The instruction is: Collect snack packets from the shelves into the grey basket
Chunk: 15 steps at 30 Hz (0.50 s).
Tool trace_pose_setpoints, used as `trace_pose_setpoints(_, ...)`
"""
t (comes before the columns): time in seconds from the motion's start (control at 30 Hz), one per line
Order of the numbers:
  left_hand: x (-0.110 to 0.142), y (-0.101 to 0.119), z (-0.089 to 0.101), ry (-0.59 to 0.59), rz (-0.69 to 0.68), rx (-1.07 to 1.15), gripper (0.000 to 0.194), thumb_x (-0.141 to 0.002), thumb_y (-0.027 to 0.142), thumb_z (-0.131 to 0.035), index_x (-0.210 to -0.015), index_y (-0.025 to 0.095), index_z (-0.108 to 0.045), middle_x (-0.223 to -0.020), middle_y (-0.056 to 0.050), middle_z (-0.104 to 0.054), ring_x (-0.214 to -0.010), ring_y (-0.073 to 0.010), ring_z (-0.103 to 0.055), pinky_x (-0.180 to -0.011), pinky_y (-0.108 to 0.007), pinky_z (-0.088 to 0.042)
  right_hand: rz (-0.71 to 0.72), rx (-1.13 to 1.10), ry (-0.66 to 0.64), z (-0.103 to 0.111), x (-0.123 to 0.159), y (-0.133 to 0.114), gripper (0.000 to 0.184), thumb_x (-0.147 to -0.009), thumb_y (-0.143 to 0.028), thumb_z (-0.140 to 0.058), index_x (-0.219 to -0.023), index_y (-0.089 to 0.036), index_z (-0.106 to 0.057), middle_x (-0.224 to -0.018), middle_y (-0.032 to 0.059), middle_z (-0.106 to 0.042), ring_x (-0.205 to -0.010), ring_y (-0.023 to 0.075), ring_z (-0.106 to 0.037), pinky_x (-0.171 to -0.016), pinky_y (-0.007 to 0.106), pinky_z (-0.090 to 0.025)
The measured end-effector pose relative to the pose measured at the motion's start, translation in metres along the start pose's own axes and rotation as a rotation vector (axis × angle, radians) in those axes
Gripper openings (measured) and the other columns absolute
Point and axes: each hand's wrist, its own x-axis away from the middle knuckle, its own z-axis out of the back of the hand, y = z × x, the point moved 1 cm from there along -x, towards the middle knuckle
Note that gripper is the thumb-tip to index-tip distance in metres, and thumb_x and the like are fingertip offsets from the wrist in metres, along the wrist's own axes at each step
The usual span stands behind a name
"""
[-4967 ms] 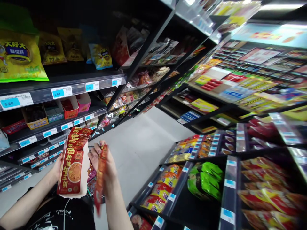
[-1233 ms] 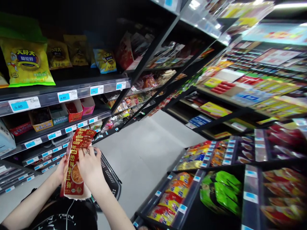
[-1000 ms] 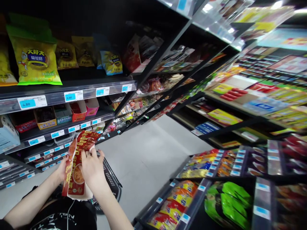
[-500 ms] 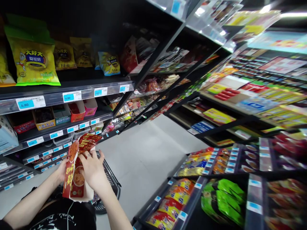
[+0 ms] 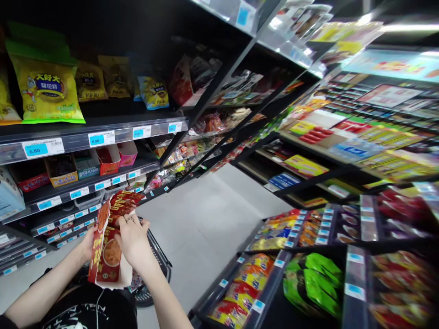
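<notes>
One red box (image 5: 110, 251) with a torn edge, held tilted in front of the black shirt (image 5: 99, 308), its left side pinched in the left hand (image 5: 89, 241), its front touched by loosely curled fingers of the right hand (image 5: 135, 238), pinch there impossible to tell. Beyond the right wrist, one black basket (image 5: 159, 260); on the shelf (image 5: 113, 109), yellow snack bags (image 5: 51, 93) above small open cartons (image 5: 63, 176).

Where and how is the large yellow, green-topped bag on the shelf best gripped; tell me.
Probably pinch the large yellow bag by its flatter green top band, reaching in from the open front of the shelf: it stands face outward, its middle puffed out.
</notes>
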Motion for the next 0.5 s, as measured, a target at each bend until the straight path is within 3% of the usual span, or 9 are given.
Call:
trace_pose_setpoints(0.03, 0.0, 0.0, -0.001, 0.001, -0.005, 0.002, 0.041, -0.072, 0.04, -0.058, -0.097, 0.008, -0.063, -0.084, -0.013, -0.074, -0.088, -0.0308, -0.067, -0.09, -0.045, -0.044, 0.01, -0.073, 0.008, 0.002, 0.0, 0.003, 0.006, -0.079, -0.017, -0.056, -0.083, -0.019, -0.059, -0.098, 0.0058, -0.062, -0.102, 0.0236, -0.05, -0.083, 0.041, -0.032)
trace_pose_setpoints(0.17, 0.002, 0.001, -0.009, 0.006, -0.034, 0.024, 0.045, -0.073, 0.043, -0.06, -0.101, 0.008, -0.062, -0.096, -0.014, -0.072, -0.091, -0.0284, -0.066, -0.093, -0.041, -0.043, 0.058, -0.567, 0.129, 0.017, 0.0, 0.014, 0.011, -0.083, -0.022, -0.048, -0.077, -0.02, -0.057, -0.087, 0.0012, -0.062, -0.087, 0.0168, -0.055, -0.077, 0.03, -0.036)
trace_pose_setpoints(0.23, 0.004, 0.002, -0.011, 0.011, -0.041, 0.031, 0.046, -0.073, 0.043, -0.06, -0.104, 0.008, -0.061, -0.098, -0.013, -0.072, -0.093, -0.0273, -0.066, -0.095, -0.04, -0.042, -0.006, -0.804, 0.208, 0.024, -0.001, 0.021, 0.014, -0.083, -0.029, -0.048, -0.078, -0.019, -0.057, -0.077, -0.0002, -0.062, -0.074, 0.0148, -0.055, -0.069, 0.026, -0.039)
trace_pose_setpoints(0.33, 0.007, 0.004, -0.013, 0.017, -0.022, 0.023, 0.049, -0.072, 0.044, -0.062, -0.105, 0.008, -0.06, -0.097, -0.014, -0.072, -0.092, -0.029, -0.066, -0.095, -0.042, -0.041, -0.133, -0.932, 0.316, 0.028, -0.003, 0.028, 0.016, -0.079, -0.034, -0.055, -0.075, -0.018, -0.058, -0.069, -0.0017, -0.06, -0.066, 0.014, -0.053, -0.063, 0.025, -0.039)
trace_pose_setpoints(0.4, 0.008, 0.004, -0.013, 0.019, -0.009, 0.013, 0.049, -0.072, 0.044, -0.061, -0.105, 0.008, -0.06, -0.097, -0.015, -0.072, -0.092, -0.0312, -0.066, -0.094, -0.045, -0.041, -0.156, -1.02, 0.327, 0.028, -0.005, 0.031, 0.014, -0.075, -0.032, -0.059, -0.074, -0.018, -0.059, -0.069, -0.0015, -0.061, -0.066, 0.0139, -0.053, -0.063, 0.025, -0.04)
trace_pose_setpoints(0.5, 0.01, 0.005, -0.013, 0.015, -0.008, 0.002, 0.05, -0.075, 0.046, -0.058, -0.106, 0.007, -0.06, -0.1, -0.016, -0.071, -0.095, -0.033, -0.064, -0.095, -0.048, -0.04, -0.162, -1.358, 0.319, 0.022, -0.006, 0.035, 0.015, -0.07, -0.031, -0.066, -0.074, -0.018, -0.06, -0.068, -0.0017, -0.061, -0.063, 0.0122, -0.054, -0.061, 0.023, -0.043)
